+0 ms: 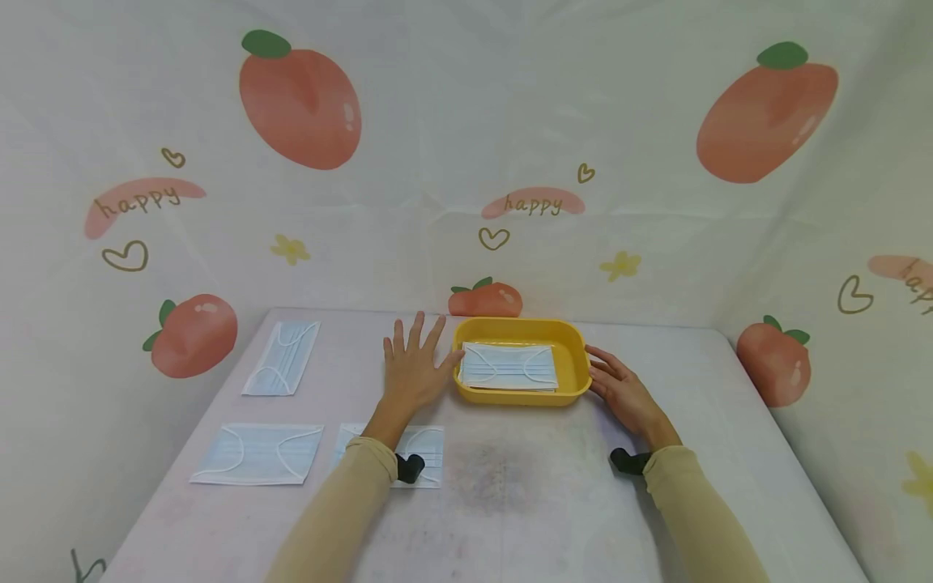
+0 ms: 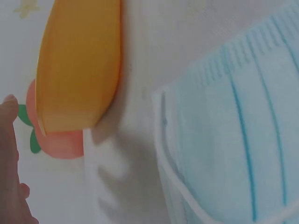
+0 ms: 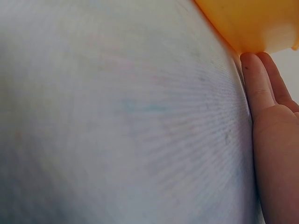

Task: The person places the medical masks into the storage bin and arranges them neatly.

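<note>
A yellow tray (image 1: 576, 368) stands at the back middle of the table, with pale blue face masks (image 1: 509, 367) lying flat in its left part. My left hand (image 1: 414, 368) is spread beside the tray's left end, thumb tip right at the rim. In the left wrist view, the fingers (image 2: 8, 140) show at the far left, away from the tray wall (image 2: 79, 65). The fingertips of my right hand (image 1: 625, 397) touch the tray's right end. The right wrist view shows these fingers (image 3: 257, 81) straight against the tray's lower side (image 3: 261, 28).
One mask (image 1: 283, 359) lies at the back left of the table. Another mask (image 1: 258, 455) lies in front of it, and a third mask (image 1: 426, 453) is partly hidden under my left forearm. A white curtain (image 1: 408, 162) printed with fruit hangs behind the table.
</note>
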{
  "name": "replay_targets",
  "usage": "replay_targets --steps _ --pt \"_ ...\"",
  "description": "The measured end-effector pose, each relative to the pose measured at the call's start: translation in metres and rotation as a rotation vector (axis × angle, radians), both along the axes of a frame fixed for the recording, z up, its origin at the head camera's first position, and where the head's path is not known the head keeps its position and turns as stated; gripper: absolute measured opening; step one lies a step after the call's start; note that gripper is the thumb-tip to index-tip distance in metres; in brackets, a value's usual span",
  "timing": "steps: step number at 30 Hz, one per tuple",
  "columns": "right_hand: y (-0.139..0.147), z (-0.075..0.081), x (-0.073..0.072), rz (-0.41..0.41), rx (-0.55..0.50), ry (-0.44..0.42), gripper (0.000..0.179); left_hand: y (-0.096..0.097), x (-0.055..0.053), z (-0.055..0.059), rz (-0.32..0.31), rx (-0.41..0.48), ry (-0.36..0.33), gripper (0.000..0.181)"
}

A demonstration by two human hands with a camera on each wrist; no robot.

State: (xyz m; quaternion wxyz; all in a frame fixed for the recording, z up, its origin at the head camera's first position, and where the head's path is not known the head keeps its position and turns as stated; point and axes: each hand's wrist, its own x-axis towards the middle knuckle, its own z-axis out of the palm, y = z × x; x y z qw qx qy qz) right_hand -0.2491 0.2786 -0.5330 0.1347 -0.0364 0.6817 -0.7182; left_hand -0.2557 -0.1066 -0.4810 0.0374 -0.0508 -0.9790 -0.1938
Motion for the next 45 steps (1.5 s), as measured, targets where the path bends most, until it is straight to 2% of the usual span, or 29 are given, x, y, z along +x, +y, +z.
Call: replay_targets --steps 8,15,19,25,40,45 --pt "0.001 0.002 0.001 -0.008 -0.009 -0.010 0.064 -0.031 0.002 -0.007 0.065 -0.022 0.011 0.076" --pt "0.003 0.002 0.000 -0.016 -0.017 0.001 0.064 -0.061 0.003 -0.005 0.099 -0.036 0.062 0.073" --pt "0.002 0.002 0.000 -0.019 -0.016 -0.002 0.063 -0.082 0.003 -0.006 0.140 -0.023 0.073 0.072" --pt "0.002 0.002 -0.001 -0.035 -0.001 -0.019 0.064 -0.111 0.004 -0.012 0.206 -0.013 0.041 0.071" --pt "-0.001 0.001 -0.001 -0.021 -0.006 -0.015 0.065 -0.182 0.015 -0.021 0.311 -0.055 -0.068 0.072" --pt "-0.001 0.000 -0.001 -0.023 -0.002 -0.017 0.064 -0.199 0.018 -0.027 0.381 -0.033 -0.086 0.071"
